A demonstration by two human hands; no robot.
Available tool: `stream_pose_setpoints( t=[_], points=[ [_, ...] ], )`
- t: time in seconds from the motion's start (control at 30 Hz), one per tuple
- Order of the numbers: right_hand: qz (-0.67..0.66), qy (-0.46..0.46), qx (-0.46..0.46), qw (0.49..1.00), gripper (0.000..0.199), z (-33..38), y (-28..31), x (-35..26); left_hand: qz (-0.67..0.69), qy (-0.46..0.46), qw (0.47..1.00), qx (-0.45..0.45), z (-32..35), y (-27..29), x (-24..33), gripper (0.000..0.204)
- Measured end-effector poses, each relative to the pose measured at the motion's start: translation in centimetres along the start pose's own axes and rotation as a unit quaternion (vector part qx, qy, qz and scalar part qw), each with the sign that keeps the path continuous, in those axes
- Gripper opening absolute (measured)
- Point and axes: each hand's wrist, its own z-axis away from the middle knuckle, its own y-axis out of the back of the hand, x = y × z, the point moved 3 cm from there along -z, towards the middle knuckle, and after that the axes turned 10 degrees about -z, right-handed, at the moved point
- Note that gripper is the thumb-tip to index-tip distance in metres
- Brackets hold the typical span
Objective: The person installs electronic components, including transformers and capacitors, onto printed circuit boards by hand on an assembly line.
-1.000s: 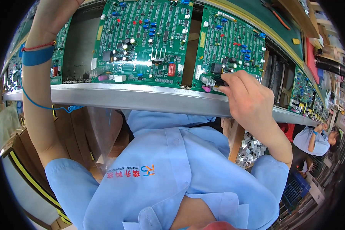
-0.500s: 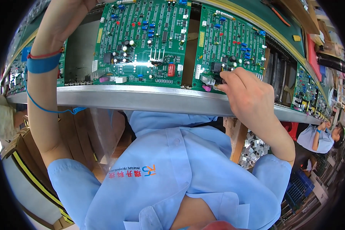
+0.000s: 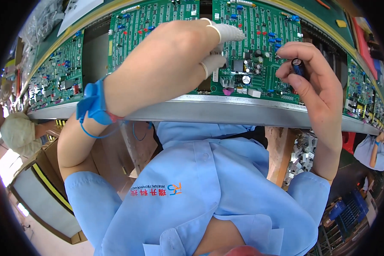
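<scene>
My right hand (image 3: 319,79) is curled around a dark cylindrical capacitor (image 3: 298,67) with a silvery end, above the right edge of a green circuit board (image 3: 281,77). White finger cots cover fingertips of my left hand (image 3: 170,57). It reaches across the gap between two boards, thumb and fingers apart, nothing visible between them. A blue wrist strap (image 3: 94,102) with a thin coiled cord circles that wrist. On the right board, a round silver-topped capacitor (image 3: 246,79) stands near the front edge, beside a pink part (image 3: 228,91). My left hand and forearm hide much of the other board (image 3: 132,19).
A metal rail (image 3: 226,105) runs along the front of the boards. More boards sit in the line at left (image 3: 57,74) and right (image 3: 365,91). A bin of silvery parts (image 3: 302,153) is below the rail. Other people are at far left (image 3: 19,134) and far right (image 3: 371,151).
My left hand has come from the upper left to the gap between the boards. My right hand has left the board's front corner, moving right, and now shows a capacitor in its fingers.
</scene>
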Motion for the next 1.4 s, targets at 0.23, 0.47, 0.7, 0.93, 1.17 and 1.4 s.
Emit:
stream_pose_setpoints(
  t=[0.23,0.47,0.7,0.93,1.17,1.4],
  points=[
    [-0.06,0.003,0.065,0.996,0.041,1.9,1.8,1.8,-0.027,0.018,0.999,-0.027,-0.3,-2.2,0.0,0.062],
    [-0.003,-0.012,0.071,0.997,0.042,2.2,3.1,1.6,-0.1,-0.032,0.994,0.002,-0.2,-2.6,1.0,0.064],
    [-0.076,-0.024,0.096,0.992,0.048,2.1,2.0,1.4,-0.034,0.054,0.998,-0.016,-0.1,0.5,-0.1,0.052],
    [-0.104,-0.051,0.061,0.991,0.043,1.8,2.4,0.8,-0.338,0.258,0.882,0.205,4.5,13.8,-18.8,0.022],
    [-0.141,-0.036,0.031,0.989,0.042,-1.8,0.6,0.2,-0.451,0.272,0.847,0.07,10.1,12.6,-35.7,0.024],
    [-0.219,-0.128,-0.046,0.966,0.037,-4.3,-1.3,-0.5,-0.411,0.231,0.879,0.07,11.6,13.8,-44.4,0.026]
  ],
)
